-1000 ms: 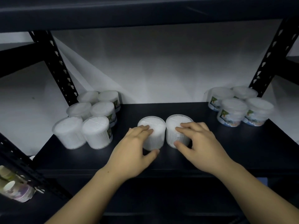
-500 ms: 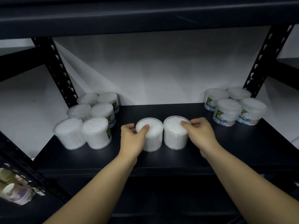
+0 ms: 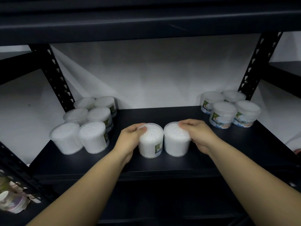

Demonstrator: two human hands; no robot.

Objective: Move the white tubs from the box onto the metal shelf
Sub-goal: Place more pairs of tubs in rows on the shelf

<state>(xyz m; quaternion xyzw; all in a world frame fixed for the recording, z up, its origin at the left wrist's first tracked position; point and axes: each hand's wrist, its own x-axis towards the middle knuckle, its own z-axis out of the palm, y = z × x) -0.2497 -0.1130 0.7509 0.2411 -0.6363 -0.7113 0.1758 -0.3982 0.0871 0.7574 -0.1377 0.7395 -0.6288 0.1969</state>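
**Both hands shifted to the outer sides of the middle pair**

Since a second ago, my left hand (image 3: 130, 137) has slid from on top of the left tub (image 3: 150, 141) to its 9 o'clock flank, fingers curled over the rim; my right hand (image 3: 199, 136) likewise grasps the right tub (image 3: 176, 139) from 3 o'clock. Both tubs stand on the metal shelf (image 3: 162, 115), touching or nearly so. I judge a squeeze inward could knock them together and tip one off the front edge at 6 o'clock. The box is out of view.
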